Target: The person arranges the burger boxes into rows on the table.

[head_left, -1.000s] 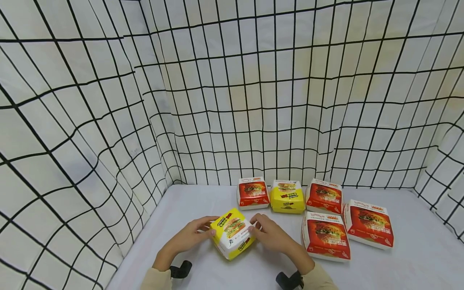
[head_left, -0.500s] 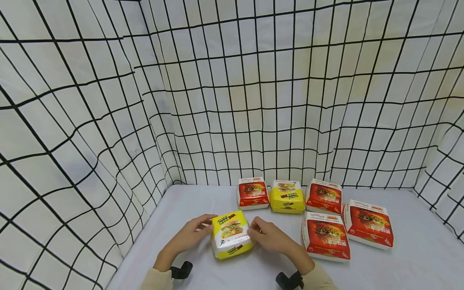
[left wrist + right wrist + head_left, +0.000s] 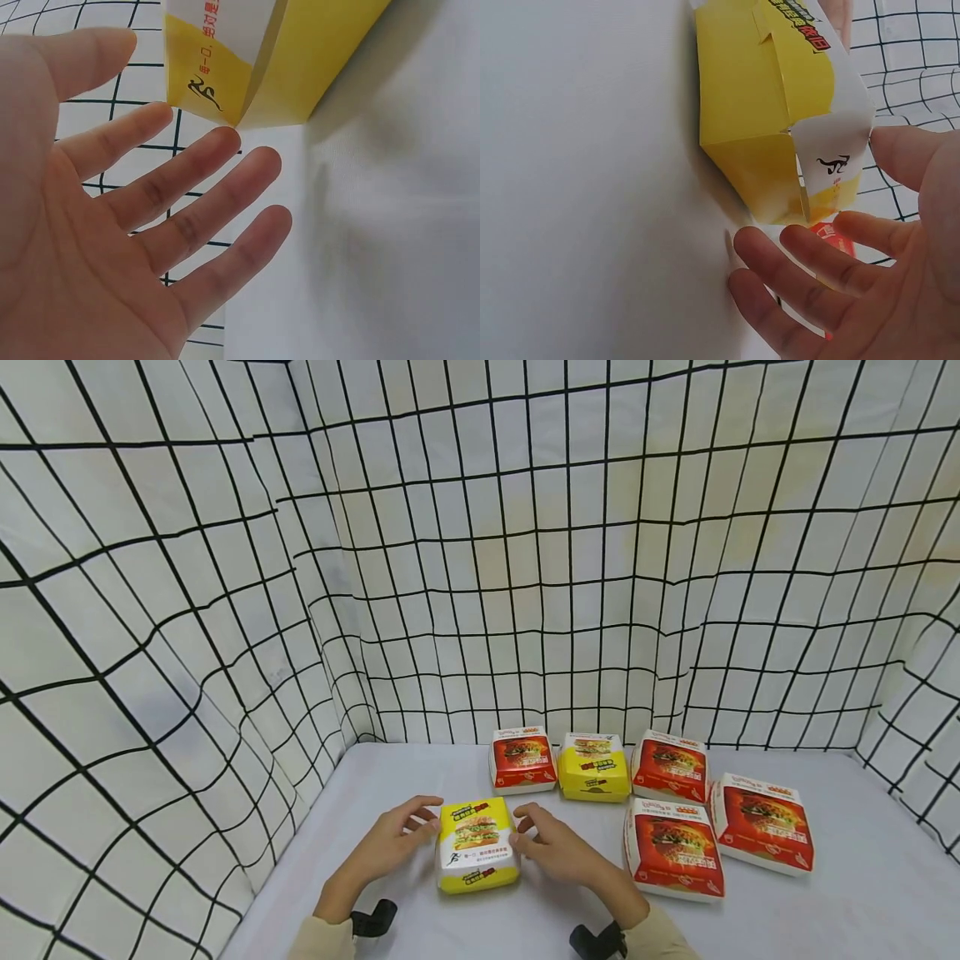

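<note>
A yellow and white burger box (image 3: 477, 847) with a burger picture on its lid sits on the white table between both hands, squared toward the person. My left hand (image 3: 397, 837) is spread at its left side; in the left wrist view the fingers (image 3: 217, 202) are loosely straight and stand just off the box corner. On the other side is my right hand (image 3: 551, 843), its thumb (image 3: 904, 154) right at the lid's edge in the right wrist view. The other fingers of that hand are relaxed beside the box's side wall. Neither hand grips it.
Behind and to the right stand a red burger box (image 3: 523, 760), a second yellow box (image 3: 595, 767) and several more red boxes (image 3: 675, 847). White walls with black netting (image 3: 525, 568) rise at the back and sides of the white table (image 3: 420, 927).
The yellow box between the hands has turned from a slanted position to nearly straight. Both hands have loosened from its sides and the left has moved slightly away. The other boxes stay put.
</note>
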Motion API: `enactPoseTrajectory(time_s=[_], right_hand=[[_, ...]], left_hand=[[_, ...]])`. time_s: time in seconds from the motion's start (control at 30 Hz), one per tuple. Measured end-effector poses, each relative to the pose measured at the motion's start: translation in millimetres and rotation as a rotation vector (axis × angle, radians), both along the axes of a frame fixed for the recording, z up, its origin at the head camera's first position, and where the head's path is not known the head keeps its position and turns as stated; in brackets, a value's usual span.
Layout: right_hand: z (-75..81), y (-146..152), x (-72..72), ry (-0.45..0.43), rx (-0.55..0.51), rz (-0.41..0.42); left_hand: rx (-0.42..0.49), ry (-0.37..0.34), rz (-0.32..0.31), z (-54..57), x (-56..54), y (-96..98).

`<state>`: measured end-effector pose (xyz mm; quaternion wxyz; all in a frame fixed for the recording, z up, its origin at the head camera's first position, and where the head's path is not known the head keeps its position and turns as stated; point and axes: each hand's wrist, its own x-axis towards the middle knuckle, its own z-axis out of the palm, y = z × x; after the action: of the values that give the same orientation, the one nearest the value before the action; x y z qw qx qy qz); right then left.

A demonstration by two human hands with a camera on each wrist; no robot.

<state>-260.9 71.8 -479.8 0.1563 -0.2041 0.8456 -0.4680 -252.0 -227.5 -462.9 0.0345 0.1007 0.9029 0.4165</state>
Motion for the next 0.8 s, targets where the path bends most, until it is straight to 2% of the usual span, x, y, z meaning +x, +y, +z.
enactPoseTrajectory(time_s=[0.2,0.47,0.8], right_hand=[[-1.9,-0.6,0.2,-0.011,0.006,0.021],[-1.6,-0.5,0.4,-0.037,0.033,0.027],[1.9,-1.5,1.6,-0.044,0.055,0.027]], left_hand=[[-0.002,-0.034,-0.033,-0.3,-0.3,1.9],[-0.008,-0.051,-0.017,-2.5,0.4,5.7],[-0.018,-0.059,-0.027,-2.6,1.8,8.1]])
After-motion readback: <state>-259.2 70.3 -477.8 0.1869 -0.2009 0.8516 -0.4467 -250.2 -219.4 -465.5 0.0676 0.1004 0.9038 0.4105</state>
